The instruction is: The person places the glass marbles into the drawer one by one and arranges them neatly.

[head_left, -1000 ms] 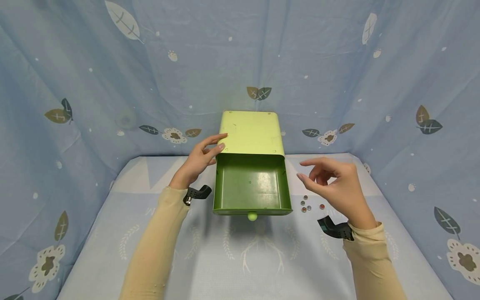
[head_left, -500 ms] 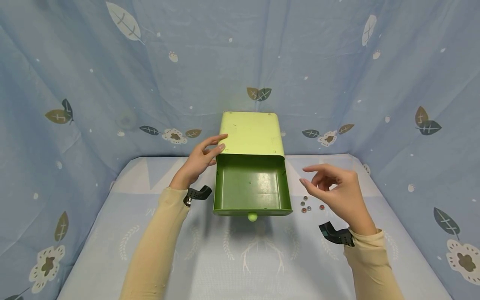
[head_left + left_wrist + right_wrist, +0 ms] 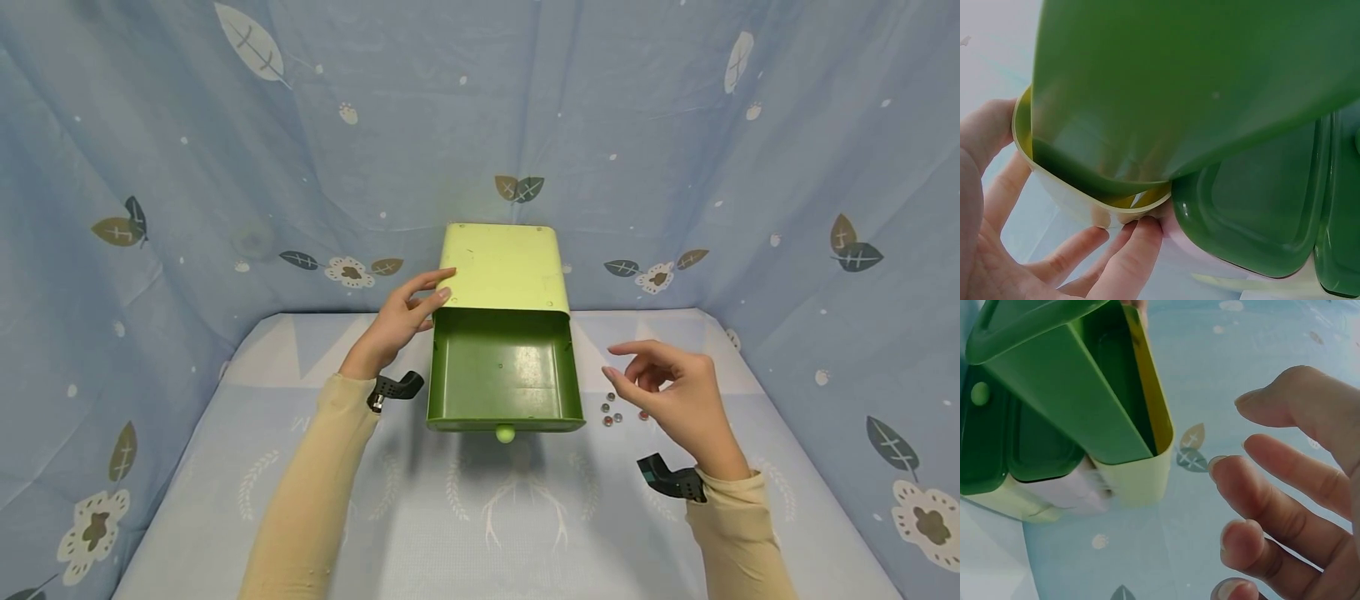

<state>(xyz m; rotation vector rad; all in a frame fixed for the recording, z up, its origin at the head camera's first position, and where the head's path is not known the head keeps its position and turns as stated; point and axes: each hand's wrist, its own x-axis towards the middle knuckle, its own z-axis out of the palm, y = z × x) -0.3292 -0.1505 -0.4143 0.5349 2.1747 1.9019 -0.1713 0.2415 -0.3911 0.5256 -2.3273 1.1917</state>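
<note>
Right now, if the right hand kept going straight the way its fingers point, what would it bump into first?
Probably the right side wall of the open dark green drawer. The right hand points left toward it, hovering above the small glass beads; depth is unclear, so it might pass over.

left hand (image 3: 395, 321) fingers extended, right hand (image 3: 678, 398) raised, fingers loosely curled

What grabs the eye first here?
The green box at the middle of the table, its dark green drawer pulled out toward the person and showing nothing inside. The left hand rests against the box's left side, while the right hand hovers, fingers loose, over a few small beads lying on the cloth right of the drawer.
</note>
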